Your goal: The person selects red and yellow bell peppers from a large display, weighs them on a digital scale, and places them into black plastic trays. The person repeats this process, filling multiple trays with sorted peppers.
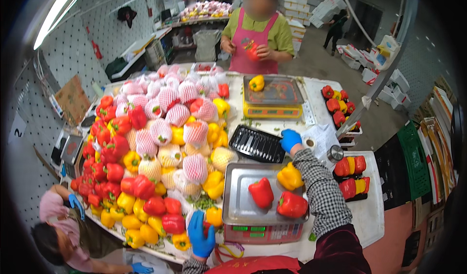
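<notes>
My right hand [290, 140], in a blue glove, is at the right end of a black plastic tray [257, 143]; whether its fingers grip the rim I cannot tell. Below it, the steel pan of a digital scale [237, 201] carries two red bell peppers [261, 192] and a yellow bell pepper [290, 176]. My left hand [200, 234], also blue-gloved, is at the near edge of the pepper pile, against a red pepper [207, 228] partly hidden behind it. Its grip is unclear. Many red and yellow peppers, some in foam net sleeves [195, 168], fill the table's left side.
Across the table, a person [255, 29] holds a red pepper behind a yellow scale [271, 110]. Another gloved person [62, 234] is at the lower left. A plastic roll [310, 143] and a steel-lidded jar [335, 153] stand right of my hand. Packed pepper trays [353, 188] lie farther right.
</notes>
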### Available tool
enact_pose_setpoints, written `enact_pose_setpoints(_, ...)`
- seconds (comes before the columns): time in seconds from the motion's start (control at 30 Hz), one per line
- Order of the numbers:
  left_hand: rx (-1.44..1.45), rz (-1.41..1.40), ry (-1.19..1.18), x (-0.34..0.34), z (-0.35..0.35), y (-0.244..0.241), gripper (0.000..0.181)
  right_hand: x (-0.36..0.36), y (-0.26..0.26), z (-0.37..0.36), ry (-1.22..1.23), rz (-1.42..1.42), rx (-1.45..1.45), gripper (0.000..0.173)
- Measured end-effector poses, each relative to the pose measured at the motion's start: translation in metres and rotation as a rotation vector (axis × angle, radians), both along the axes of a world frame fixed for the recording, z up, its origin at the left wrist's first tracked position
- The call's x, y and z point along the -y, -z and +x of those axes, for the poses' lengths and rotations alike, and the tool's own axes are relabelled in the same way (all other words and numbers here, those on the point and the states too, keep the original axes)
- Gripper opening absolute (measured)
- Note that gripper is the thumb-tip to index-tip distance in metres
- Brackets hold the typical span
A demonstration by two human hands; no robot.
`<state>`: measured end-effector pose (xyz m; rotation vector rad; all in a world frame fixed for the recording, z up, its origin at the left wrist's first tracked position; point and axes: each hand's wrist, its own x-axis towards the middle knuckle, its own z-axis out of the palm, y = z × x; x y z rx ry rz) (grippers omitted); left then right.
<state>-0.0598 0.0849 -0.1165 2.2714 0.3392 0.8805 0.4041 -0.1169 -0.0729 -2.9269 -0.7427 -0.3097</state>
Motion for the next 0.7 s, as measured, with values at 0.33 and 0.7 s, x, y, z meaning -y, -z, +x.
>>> enact_pose_setpoints(0.33,-0.067,-0.073,-0.093,-0.013,-0.012,0.065,0.055,-0.010,0.012,0.017,-0.043,-0.030,0.136,0.017)
enact_pose_setpoints(0.7,-0.123,-0.054,-0.100,-0.015,-0.004,0.060,0.051,-0.014,0.018,0.033,-0.137,-0.084,0.073,0.018)
